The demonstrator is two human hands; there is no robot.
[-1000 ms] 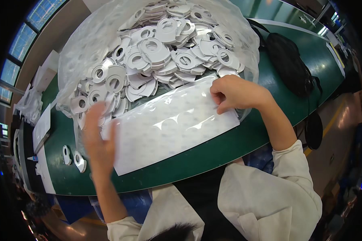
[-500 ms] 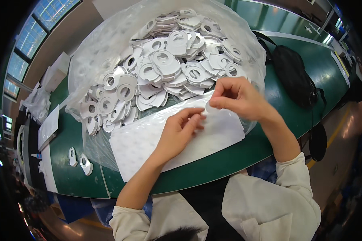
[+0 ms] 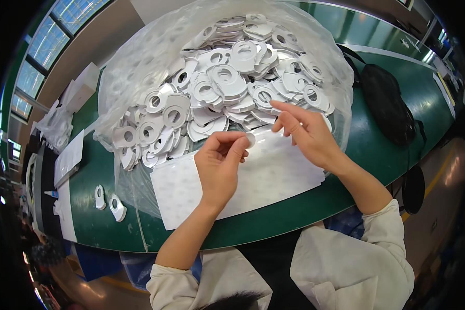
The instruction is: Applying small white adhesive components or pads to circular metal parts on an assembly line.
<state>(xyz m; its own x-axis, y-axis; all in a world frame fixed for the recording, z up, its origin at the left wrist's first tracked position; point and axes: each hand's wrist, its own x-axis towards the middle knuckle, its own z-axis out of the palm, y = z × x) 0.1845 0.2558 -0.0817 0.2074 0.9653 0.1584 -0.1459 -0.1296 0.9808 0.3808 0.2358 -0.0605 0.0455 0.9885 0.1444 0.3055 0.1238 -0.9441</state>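
Over a stack of glossy white sheets (image 3: 279,178), my left hand (image 3: 217,168) pinches a small round translucent disc (image 3: 251,140) between thumb and fingertips. It looks like a clear sticker, though its kind is hard to make out. My right hand (image 3: 315,138) is off to the right with its fingers apart and nothing in them. Its index finger points toward the near edge of a heap of white plastic parts (image 3: 225,77). These parts are flat and rounded, each with a round hole, and lie piled on a clear plastic bag (image 3: 134,77).
Two loose white parts (image 3: 117,207) lie on the green table (image 3: 98,232) at the left. A black bag (image 3: 385,103) rests at the right. White boxes (image 3: 82,88), a crumpled plastic bag (image 3: 57,124) and a white board (image 3: 70,157) stand along the left side.
The round disc has passed from my right fingertips to my left hand. My right hand has opened and spread its fingers. My view has shifted slightly.
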